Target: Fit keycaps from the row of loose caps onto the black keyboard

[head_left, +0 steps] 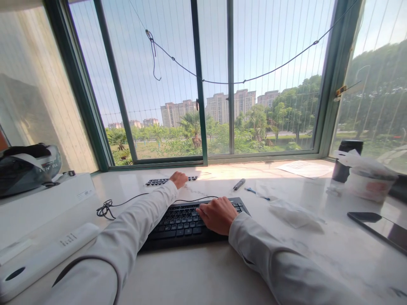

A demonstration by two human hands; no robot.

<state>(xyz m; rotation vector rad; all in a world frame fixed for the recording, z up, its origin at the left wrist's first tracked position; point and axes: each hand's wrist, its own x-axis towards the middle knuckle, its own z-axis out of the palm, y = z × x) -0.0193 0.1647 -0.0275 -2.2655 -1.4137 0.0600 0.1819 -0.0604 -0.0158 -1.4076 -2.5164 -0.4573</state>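
Daylight comes through a sliding window (pixel 199 84) across the upper frame onto a pale, veined tabletop (pixel 190 275). At the centre lies a black keyboard (pixel 184 218), flat, its lower edge towards the person. It looks like a stiff plastic shell, probably light enough to slide if pushed; the short side edges should give the surest hold, clear of the keys.

Over its upper right part sits the right hand (pixel 219 214), fingers bent and close together; whether they pinch anything cannot be told. Just above the keyboard in the frame, small loose black keys (pixel 156 182) lie in rows. These are likely very light, hard and easily scattered, best pinched by opposite sides. The left hand (pixel 179 179) reaches in among them, fingers curled; its grip is hidden.

Farther out, a coiled cable (pixel 106 208) lies left of centre, a small grey tool (pixel 239 184) and a thin blue tool (pixel 257 194) right of centre, then a crumpled clear bag (pixel 295 214), and a dark-screened device (pixel 380 228) at the right edge.
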